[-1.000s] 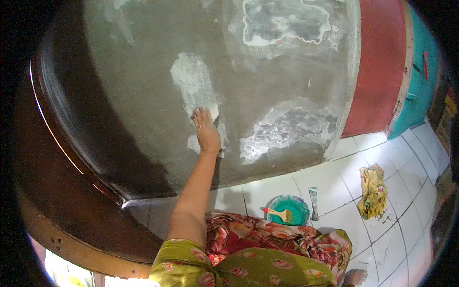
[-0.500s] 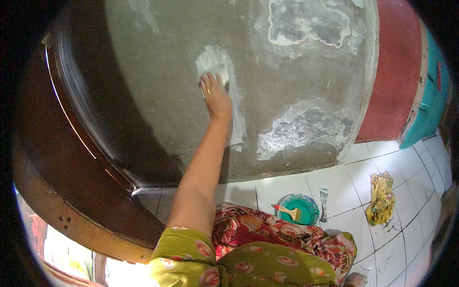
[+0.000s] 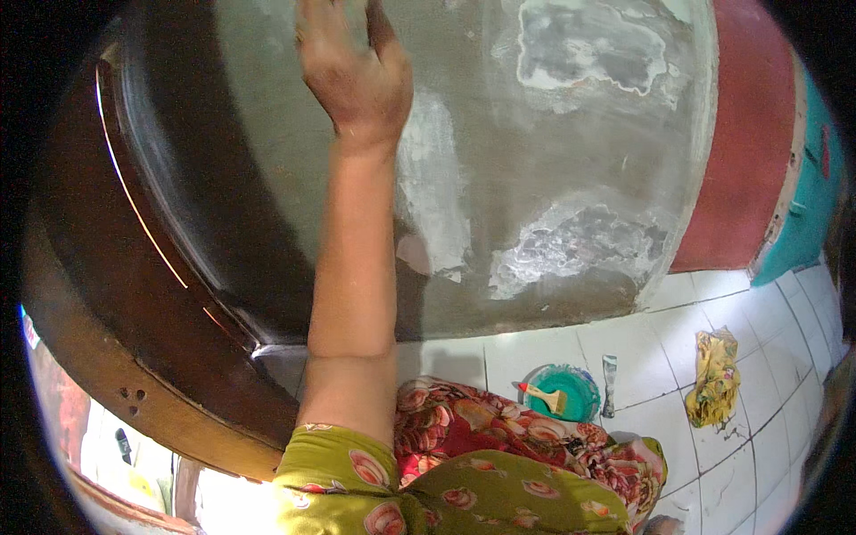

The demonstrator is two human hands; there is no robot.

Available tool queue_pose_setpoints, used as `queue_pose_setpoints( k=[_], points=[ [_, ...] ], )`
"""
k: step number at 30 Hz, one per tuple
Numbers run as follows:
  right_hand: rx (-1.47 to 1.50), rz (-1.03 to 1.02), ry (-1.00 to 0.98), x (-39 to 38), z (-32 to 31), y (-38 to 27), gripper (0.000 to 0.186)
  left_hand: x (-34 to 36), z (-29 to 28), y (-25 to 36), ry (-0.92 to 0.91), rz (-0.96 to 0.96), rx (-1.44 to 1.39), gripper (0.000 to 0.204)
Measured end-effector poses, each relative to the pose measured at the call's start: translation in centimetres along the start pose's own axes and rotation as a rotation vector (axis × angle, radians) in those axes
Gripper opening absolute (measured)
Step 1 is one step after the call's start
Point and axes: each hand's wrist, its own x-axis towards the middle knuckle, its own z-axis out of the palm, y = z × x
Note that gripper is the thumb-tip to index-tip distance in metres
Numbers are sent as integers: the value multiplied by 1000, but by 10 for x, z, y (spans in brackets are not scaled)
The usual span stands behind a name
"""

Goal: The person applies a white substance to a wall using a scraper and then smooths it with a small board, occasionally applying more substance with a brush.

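Note:
My left hand [image 3: 361,76] is stretched up against the grey plastered wall [image 3: 535,147], with its back toward me. Its fingertips run out of the picture at the top edge. Between thumb and fingers shows a little of a pale flat piece [image 3: 356,20], pressed toward the wall; most of it is hidden, so its kind is unclear. A whitish smeared strip [image 3: 435,183] runs down the wall beside my wrist. Two rough, flaking white patches, an upper one [image 3: 593,49] and a lower one [image 3: 580,245], lie to the right. My right hand is out of sight.
On the white tiled floor [image 3: 637,334] stands a green tub [image 3: 584,397] with a paintbrush [image 3: 548,398] across it. A narrow scraper [image 3: 609,385] lies beside it, then a crumpled yellow cloth [image 3: 715,379]. Dark wooden furniture [image 3: 98,267] curves along the left.
My left hand has moved up the wall and slightly left, from the whitish strip to the top edge of the picture. The tub, brush, scraper and cloth have stayed in place.

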Motion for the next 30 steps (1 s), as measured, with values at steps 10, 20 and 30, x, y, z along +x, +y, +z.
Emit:
queue_pose_setpoints(
  k=[10, 20, 30],
  points=[
    [-38, 102, -122, 16, -60, -27, 59, 83, -19, 8, 106, -253, 14, 35],
    [-10, 35, -134, 19, -67, -24, 58, -52, 25, -23, -252, -685, 4, 41],
    [138, -44, -37, 18, -93, -10, 60, -118, 22, -21, -520, -844, 78, 40]
  ],
)
